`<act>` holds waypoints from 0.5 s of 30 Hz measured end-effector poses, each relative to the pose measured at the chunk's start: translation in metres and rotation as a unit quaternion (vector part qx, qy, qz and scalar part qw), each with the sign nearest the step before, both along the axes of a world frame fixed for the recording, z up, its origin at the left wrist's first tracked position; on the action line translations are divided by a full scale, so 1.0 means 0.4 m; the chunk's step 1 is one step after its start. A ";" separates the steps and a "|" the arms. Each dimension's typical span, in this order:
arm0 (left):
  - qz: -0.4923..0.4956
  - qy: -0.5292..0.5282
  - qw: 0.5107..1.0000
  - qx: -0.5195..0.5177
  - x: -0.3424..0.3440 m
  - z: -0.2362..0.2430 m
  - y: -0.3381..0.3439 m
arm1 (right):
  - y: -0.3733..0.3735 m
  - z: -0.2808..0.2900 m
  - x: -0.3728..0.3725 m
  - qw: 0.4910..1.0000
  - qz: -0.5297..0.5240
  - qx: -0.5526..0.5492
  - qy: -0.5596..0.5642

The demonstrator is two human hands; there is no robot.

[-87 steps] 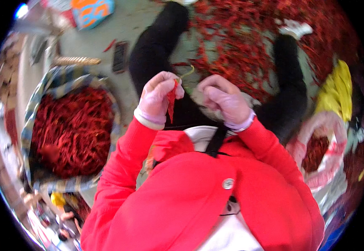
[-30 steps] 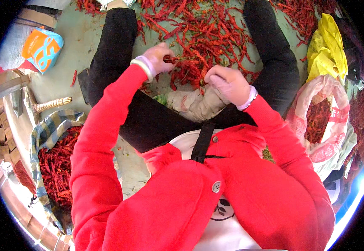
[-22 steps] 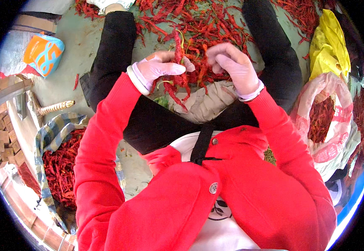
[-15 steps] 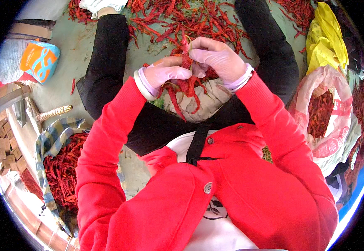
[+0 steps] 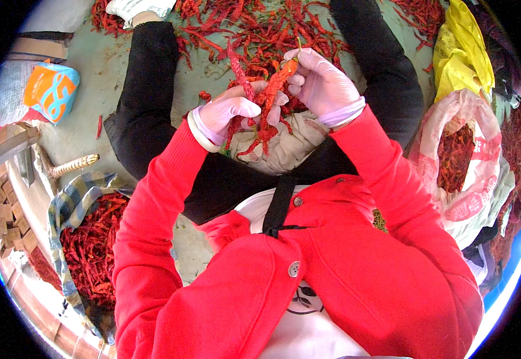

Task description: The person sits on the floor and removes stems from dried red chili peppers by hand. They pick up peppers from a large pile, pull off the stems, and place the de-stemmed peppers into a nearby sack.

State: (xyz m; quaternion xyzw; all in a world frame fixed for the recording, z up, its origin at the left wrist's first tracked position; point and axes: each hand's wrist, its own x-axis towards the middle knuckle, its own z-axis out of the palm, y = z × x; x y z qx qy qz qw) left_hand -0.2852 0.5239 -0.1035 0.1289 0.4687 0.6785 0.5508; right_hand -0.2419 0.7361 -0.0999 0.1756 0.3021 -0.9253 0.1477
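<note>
Thin, pale translucent gloves cover both my hands. My left hand is closed around a small bunch of wrinkled dried red chillies, whose tips hang below the fingers. Between the hands slants an orange-red chilli. Thumb and fingers of my right hand pinch it near its upper, stem end, while its lower end reaches the left fingers. Under the hands, a crumpled off-white cloth or sack lies between my legs. A heap of dried red chillies spreads over the floor beyond.
At left stands a checked sack of red chillies; an orange and blue packet lies farther up. To the right are a pink-white plastic bag holding chillies and a yellow bag. My black-trousered legs flank the work.
My right hand has shifted slightly right and now pinches an orange-red chilli by its stem end. The left hand keeps its bunch, and the view has moved a little.
</note>
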 end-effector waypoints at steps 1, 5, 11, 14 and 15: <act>-0.007 0.015 1.000 -0.001 -0.002 0.005 0.001 | 0.001 -0.008 0.002 1.000 -0.002 0.007 0.004; -0.007 0.041 0.999 0.018 0.014 -0.010 0.018 | 0.000 -0.029 0.006 0.994 -0.060 0.096 0.010; 0.006 0.003 0.997 -0.076 0.024 -0.013 0.006 | 0.015 -0.026 0.009 0.980 -0.126 0.150 0.037; 0.003 -0.015 0.994 -0.107 0.042 -0.007 0.011 | 0.025 -0.023 0.011 0.977 -0.137 0.161 0.014; -0.014 -0.019 0.993 -0.119 0.046 0.012 0.012 | 0.049 -0.034 0.006 0.971 -0.161 0.175 0.024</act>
